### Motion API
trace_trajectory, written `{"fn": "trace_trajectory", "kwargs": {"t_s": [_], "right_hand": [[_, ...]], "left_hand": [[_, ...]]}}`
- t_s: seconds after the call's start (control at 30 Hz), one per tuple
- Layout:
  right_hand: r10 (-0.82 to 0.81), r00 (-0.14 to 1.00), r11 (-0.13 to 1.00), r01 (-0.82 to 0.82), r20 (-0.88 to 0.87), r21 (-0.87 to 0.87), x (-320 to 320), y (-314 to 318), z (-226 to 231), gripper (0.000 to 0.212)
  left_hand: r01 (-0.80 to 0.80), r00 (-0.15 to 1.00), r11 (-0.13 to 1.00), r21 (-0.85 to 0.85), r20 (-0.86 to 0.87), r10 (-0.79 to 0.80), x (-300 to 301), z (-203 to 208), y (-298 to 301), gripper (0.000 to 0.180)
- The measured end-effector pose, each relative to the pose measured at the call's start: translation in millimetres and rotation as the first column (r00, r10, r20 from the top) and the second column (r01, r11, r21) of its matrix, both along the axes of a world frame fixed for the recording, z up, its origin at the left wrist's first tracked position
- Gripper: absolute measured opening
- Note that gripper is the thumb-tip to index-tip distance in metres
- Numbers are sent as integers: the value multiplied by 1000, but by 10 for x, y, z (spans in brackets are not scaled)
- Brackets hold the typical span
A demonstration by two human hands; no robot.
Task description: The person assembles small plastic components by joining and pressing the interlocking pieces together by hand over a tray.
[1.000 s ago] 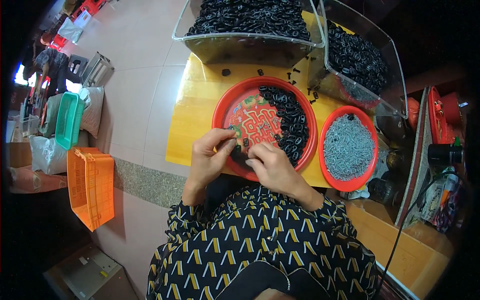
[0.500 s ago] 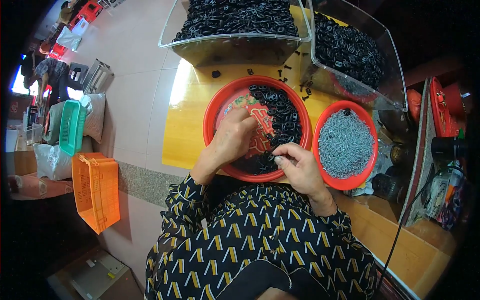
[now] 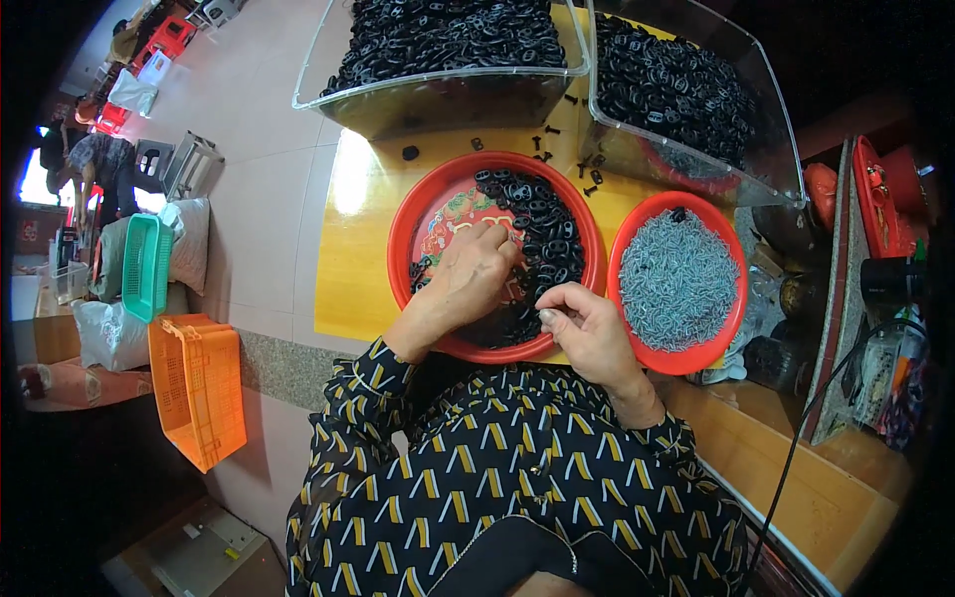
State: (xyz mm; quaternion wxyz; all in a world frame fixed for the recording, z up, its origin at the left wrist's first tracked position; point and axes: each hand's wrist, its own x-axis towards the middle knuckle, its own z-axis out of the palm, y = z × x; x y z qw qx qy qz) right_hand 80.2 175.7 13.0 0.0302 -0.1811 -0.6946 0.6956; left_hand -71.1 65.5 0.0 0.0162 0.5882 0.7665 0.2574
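A round red tray (image 3: 400,234) holds a heap of small black oval plastic pieces with holes (image 3: 553,239) along its right side. Over the tray's middle, my left hand (image 3: 466,274) is curled beside the heap; its fingertips are hidden, so what they hold does not show. At the tray's lower right rim, my right hand (image 3: 594,338) pinches thumb and forefinger together, and anything between them is too small to make out. To the right stands a red bowl (image 3: 738,316) full of small silver screws (image 3: 676,284).
Two clear plastic bins (image 3: 448,99) (image 3: 696,164) heaped with black pieces stand behind the tray. Loose black bits (image 3: 591,177) lie on the yellow tabletop (image 3: 348,269). An orange crate (image 3: 199,388) and a green basket (image 3: 147,267) are at left. A person (image 3: 99,164) is far left.
My left hand has moved right, toward the black heap. The small black piece seen at my right fingertips no longer shows there. The whole view has shifted slightly.
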Motion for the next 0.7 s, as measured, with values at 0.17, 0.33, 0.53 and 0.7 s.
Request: {"fn": "trace_trajectory", "kwargs": {"t_s": [0.17,0.33,0.53,0.7], "right_hand": [[47,994,987,-32,-96,155,-21,25,53,9],[-28,999,998,26,-37,-56,-60,-18,91,11],[43,999,999,-43,-6,-21,-167,-46,147,16],[-114,993,956,111,3,-271,-262,-135,81,10]], "left_hand": [[27,996,1000,-14,-79,-28,-4,-2,-58,18],[-154,921,979,137,379,92,11,42,-301,24],[-322,601,935,151,795,79,213,90,-415,11],[-436,100,887,155,987,-124,419,26,-429,5]]}}
